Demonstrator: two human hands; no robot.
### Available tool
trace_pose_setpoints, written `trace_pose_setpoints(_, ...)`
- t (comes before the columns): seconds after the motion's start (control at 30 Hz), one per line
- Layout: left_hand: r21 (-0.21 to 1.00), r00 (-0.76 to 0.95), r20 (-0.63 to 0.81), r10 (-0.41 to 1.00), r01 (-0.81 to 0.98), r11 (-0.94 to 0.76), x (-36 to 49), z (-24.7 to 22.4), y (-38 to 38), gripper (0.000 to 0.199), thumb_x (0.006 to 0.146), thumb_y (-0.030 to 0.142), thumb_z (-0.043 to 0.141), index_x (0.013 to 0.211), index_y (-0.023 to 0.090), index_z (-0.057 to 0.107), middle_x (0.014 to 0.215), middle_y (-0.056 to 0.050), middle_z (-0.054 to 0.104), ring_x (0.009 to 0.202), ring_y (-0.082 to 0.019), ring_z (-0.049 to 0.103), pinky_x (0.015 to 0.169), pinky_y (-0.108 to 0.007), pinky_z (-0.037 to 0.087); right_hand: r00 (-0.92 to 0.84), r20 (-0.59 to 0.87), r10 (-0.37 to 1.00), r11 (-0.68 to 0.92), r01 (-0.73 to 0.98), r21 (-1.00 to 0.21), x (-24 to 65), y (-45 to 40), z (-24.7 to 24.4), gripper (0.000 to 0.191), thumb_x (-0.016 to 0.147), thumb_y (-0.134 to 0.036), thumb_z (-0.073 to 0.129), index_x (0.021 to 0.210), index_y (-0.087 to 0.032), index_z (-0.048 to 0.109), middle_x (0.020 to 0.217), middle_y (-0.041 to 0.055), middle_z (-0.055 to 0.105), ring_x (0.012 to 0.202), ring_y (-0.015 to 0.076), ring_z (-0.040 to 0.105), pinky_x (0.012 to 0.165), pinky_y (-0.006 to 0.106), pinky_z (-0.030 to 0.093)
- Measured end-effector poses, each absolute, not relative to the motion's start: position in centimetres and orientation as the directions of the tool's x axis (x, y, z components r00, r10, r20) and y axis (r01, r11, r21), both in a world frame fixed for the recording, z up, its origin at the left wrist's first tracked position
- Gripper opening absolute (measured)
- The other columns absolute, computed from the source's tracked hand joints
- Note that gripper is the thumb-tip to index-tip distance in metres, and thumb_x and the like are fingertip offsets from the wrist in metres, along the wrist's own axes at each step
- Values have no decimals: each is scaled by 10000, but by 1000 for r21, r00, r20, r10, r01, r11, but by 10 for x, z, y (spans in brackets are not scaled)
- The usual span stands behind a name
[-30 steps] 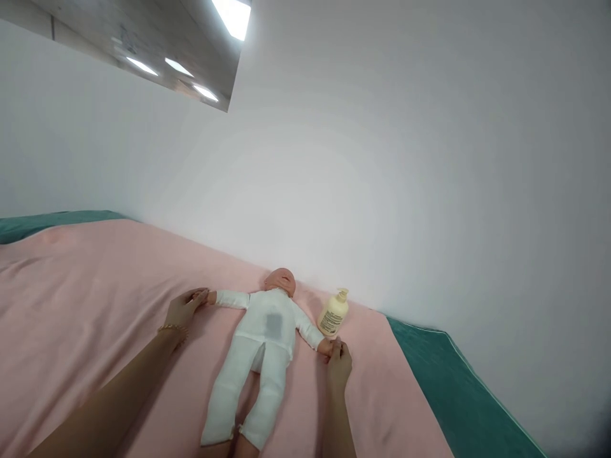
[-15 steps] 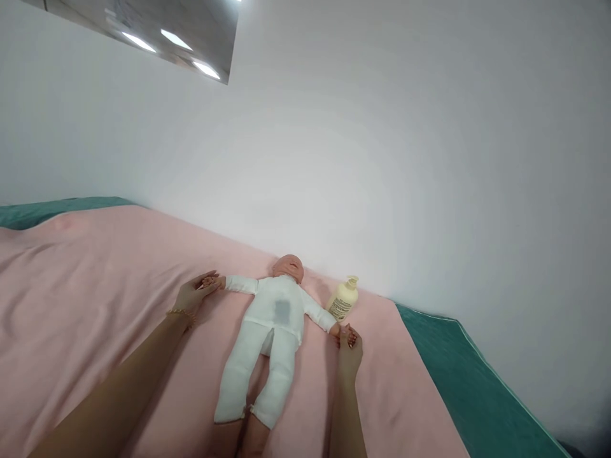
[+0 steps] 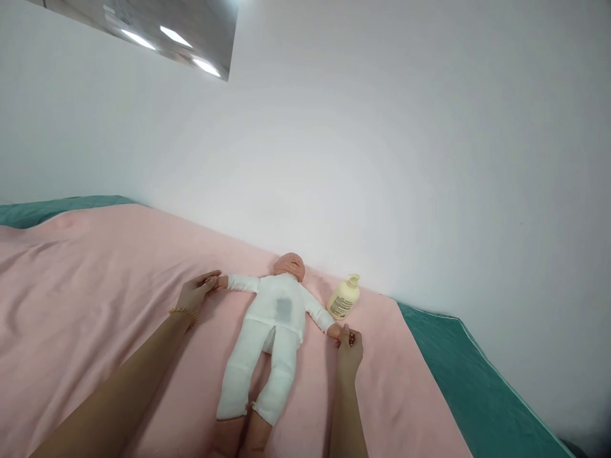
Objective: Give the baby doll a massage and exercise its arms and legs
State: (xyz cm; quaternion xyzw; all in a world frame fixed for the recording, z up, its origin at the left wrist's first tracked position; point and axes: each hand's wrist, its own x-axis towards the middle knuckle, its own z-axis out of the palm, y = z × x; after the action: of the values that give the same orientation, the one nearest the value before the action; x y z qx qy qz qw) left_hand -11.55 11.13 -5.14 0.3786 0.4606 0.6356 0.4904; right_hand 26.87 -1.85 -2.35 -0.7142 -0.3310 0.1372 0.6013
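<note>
A baby doll (image 3: 277, 312) in a white suit lies on its back on a pink cloth (image 3: 95, 267), arms spread wide and a grey patch on its chest. My left hand (image 3: 198, 291), with a beaded bracelet at the wrist, is closed round the doll's hand on the left. On the other side, my right hand (image 3: 350, 350) pinches the doll's other hand, fingers curled. Just beyond that doll arm stands a pale yellow pump bottle (image 3: 344, 298), leaning a little.
Behind the cloth rises a white wall (image 3: 382, 140). Green covering (image 3: 477, 375) shows at the right and at the far left. A shiny panel (image 3: 191, 32) reflecting lights is at the upper left.
The fingers of my left hand have closed further over the doll's hand, hiding more of it. My right hand has hardly moved.
</note>
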Motion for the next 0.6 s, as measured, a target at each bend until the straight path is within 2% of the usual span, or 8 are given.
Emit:
trace_pose_setpoints(0.13, 941, -204, 42, 978, -320, -107, -115, -48, 110, 514, 729, 387, 737, 1181, 155, 660, 1283, -129, 605, 1157, -254, 586, 996, -360, 485, 768, 190, 611, -16, 252, -968, 274, -14, -29, 444, 812, -625, 504, 853, -187, 561, 651, 2, 608, 561, 173, 571, 590, 303, 429)
trace_pose_setpoints(0.23, 948, -186, 28, 982, -308, -86, -115, -45, 108, 572, 702, 377, 766, 1217, 163, 638, 1311, -135, 583, 1175, -264, 575, 974, -365, 504, 772, 171, 613, -2, 217, -976, 277, -11, -32, 478, 782, -633, 520, 894, -171, 576, 718, 31, 631, 578, 176, 582, 578, 303, 446)
trace_pose_setpoints(0.33, 957, -171, 49, 984, -275, -95, -115, -44, 109, 649, 644, 359, 805, 1238, 174, 620, 1306, -124, 589, 1172, -266, 579, 972, -370, 506, 768, 167, 619, 17, 199, -980, 277, -10, -32, 543, 753, -654, 525, 968, -159, 584, 836, 72, 653, 634, 185, 602, 584, 306, 473)
trace_pose_setpoints(0.43, 973, -185, 90, 979, -195, -126, -116, -47, 111, 630, 628, 364, 807, 1205, 177, 638, 1279, -107, 612, 1173, -271, 577, 993, -372, 488, 767, 160, 621, 23, 186, -982, 276, -10, -30, 584, 716, -657, 573, 1021, -159, 581, 953, 102, 656, 714, 204, 621, 619, 317, 499)
trace_pose_setpoints(0.6, 990, -212, 112, 971, -64, -129, -116, -51, 113, 541, 663, 433, 760, 1119, 156, 676, 1142, -113, 682, 1064, -269, 634, 928, -369, 522, 783, 124, 609, -59, 201, -978, 270, -12, -24, 566, 660, -634, 664, 976, -176, 561, 930, 89, 665, 746, 218, 631, 620, 308, 488)
